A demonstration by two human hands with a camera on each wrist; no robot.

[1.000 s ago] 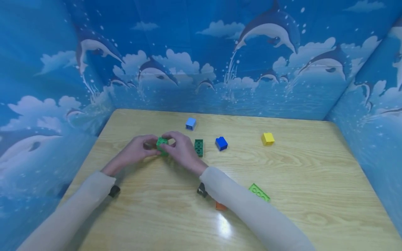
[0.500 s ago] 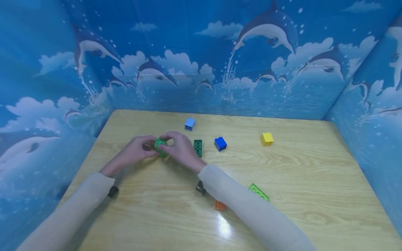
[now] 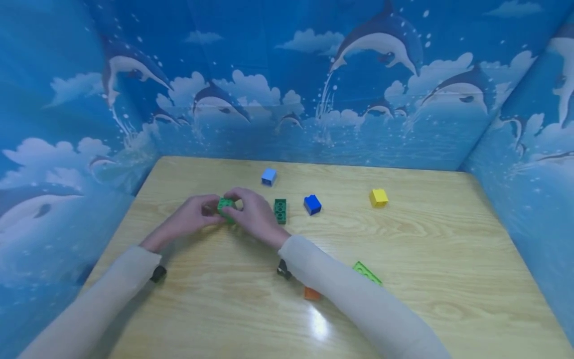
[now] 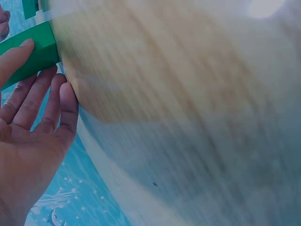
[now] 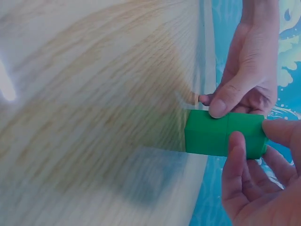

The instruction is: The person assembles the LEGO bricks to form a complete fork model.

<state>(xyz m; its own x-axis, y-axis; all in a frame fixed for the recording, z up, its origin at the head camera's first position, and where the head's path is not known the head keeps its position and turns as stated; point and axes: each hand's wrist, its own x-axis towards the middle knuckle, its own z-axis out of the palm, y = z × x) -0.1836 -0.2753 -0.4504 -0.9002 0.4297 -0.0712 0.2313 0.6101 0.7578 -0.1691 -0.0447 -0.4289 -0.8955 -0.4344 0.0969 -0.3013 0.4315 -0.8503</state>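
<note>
In the head view, my left hand point(image 3: 194, 217) and right hand point(image 3: 255, 217) meet at the left part of the table around a pair of green toy building bricks point(image 3: 226, 205). A seam across the green bricks point(image 5: 225, 134) in the right wrist view shows two pieces joined end to end. My left thumb presses one face, with the left fingers point(image 4: 28, 101) beneath. Right thumb and fingers point(image 5: 237, 160) pinch the bricks nearer the studded end. The studs show on top in the head view. A dark green brick point(image 3: 280, 211) lies just right of the right hand.
A light blue brick point(image 3: 269, 177), a blue brick point(image 3: 312, 205) and a yellow brick point(image 3: 378, 198) lie toward the back of the wooden table point(image 3: 426, 239). Near the right sleeve are a lime green brick point(image 3: 366, 273) and an orange brick point(image 3: 312, 293), partly covered. Dolphin-printed curtains point(image 3: 291, 134) surround the table.
The head view has drifted slightly, moving everything a little to the left. Both hands keep hold of the green bricks, with hardly any change in their pose.
</note>
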